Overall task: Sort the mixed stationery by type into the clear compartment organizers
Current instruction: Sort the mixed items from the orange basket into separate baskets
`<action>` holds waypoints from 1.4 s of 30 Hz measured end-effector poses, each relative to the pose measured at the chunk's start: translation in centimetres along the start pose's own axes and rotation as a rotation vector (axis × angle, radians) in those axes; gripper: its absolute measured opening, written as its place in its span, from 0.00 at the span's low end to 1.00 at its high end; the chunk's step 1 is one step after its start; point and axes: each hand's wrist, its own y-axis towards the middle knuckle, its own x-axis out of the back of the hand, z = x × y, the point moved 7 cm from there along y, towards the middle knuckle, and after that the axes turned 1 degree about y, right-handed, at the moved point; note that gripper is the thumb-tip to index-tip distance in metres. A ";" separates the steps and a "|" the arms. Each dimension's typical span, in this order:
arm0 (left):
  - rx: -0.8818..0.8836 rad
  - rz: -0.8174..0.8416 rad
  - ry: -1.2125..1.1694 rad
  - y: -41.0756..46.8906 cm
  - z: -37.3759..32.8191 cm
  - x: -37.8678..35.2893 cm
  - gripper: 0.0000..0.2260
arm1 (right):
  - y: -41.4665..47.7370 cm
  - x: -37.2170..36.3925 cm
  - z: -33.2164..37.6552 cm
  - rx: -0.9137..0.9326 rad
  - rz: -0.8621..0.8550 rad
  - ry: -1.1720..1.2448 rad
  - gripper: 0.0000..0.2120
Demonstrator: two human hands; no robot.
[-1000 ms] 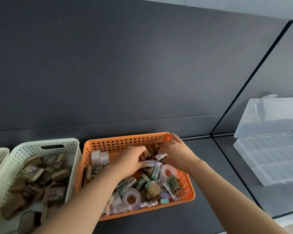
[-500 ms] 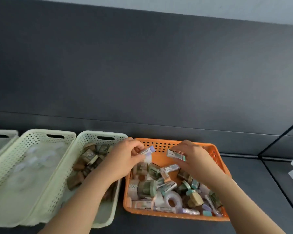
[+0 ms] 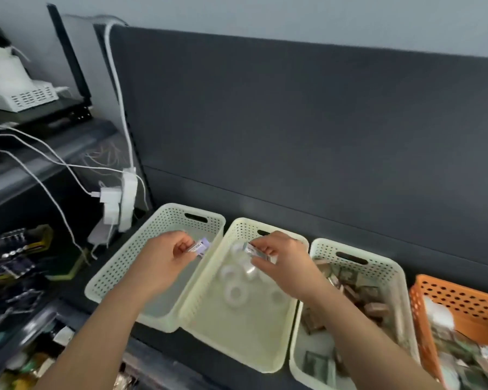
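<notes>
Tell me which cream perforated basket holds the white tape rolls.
The middle cream perforated basket, beneath the right hand; the rightmost cream basket holds brown pieces, and the left cream basket shows none.

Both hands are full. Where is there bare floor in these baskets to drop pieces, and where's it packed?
Leftmost cream basket: the floor that shows beside the left hand looks bare. Second cream basket: bare from the tape rolls to its near wall. Third cream basket and orange basket are crowded.
</notes>
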 end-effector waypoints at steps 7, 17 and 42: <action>0.043 0.172 0.066 3.5 8.8 0.4 0.08 | 7.8 -10.3 3.4 -0.011 0.194 -0.178 0.13; 0.023 0.208 0.170 5.5 12.0 -1.7 0.12 | 8.9 -12.2 2.8 -0.056 0.244 -0.338 0.15; -0.727 0.596 0.041 -8.7 -32.4 -27.0 0.16 | -32.8 20.8 -18.6 -0.855 -0.289 -0.235 0.14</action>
